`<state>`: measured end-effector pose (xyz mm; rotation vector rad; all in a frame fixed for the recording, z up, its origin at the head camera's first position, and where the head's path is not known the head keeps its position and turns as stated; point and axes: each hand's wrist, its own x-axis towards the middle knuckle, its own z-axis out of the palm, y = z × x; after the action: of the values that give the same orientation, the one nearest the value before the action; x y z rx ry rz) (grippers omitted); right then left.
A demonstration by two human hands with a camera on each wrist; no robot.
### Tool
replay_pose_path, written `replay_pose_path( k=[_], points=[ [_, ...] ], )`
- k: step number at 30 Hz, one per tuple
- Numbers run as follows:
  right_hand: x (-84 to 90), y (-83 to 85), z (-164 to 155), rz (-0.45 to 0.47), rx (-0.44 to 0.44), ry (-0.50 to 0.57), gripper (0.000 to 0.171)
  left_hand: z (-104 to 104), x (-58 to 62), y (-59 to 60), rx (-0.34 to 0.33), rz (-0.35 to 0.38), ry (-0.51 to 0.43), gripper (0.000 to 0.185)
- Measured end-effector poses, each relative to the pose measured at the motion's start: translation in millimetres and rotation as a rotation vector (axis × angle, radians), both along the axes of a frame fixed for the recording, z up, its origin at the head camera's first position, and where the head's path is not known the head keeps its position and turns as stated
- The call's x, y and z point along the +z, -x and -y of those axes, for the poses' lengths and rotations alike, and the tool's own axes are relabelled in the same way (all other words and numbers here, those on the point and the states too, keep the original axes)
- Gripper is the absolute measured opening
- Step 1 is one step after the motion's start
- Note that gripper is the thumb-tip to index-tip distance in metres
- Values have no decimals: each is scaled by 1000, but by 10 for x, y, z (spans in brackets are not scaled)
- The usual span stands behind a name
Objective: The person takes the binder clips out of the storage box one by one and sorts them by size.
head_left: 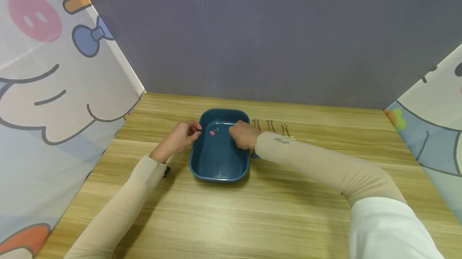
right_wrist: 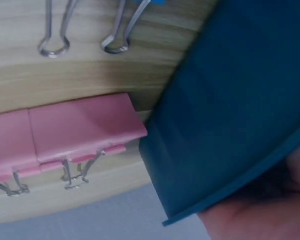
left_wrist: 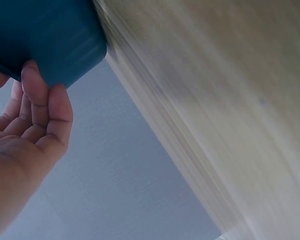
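A dark blue plastic bin (head_left: 220, 179) lies on the table with a small pink binder clip (head_left: 212, 132) inside. At its left rim is my left hand (head_left: 183, 135). The left wrist view shows that hand's curled fingers (left_wrist: 36, 92) at the outer wall and the thumb over the rim. My right hand (head_left: 244, 134) reaches over the right rim into the bin, fingers curled. The bin's wall hides its fingertips in the right wrist view, so I cannot tell what they hold. Large pink binder clips (right_wrist: 87, 122) stand just outside the bin.
Several binder clips with upright wire handles (head_left: 270, 125) stand right of the bin, partly behind my right sleeve (head_left: 299, 150). A blue clip (head_left: 255, 155) shows below that forearm. The wooden table (head_left: 216, 219) ends at a grey wall (head_left: 252, 42) behind.
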<state>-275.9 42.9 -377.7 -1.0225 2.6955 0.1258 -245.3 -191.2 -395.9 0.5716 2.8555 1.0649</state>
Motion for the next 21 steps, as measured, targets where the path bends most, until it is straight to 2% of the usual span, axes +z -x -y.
replay_pose_path(
  k=[7, 13, 21],
  points=[
    [-67, 40, -24, -36, 49, 105, 23, 1, 6, -8, 1, -8, 1, 17],
    [-119, 72, -65, -45, 87, 220, 22, 6, 1, -2, 1, -12, 7, 16],
    [-114, 57, -83, -56, 114, 289, 21, 1, 2, -8, 3, -6, 5, 16]
  ],
)
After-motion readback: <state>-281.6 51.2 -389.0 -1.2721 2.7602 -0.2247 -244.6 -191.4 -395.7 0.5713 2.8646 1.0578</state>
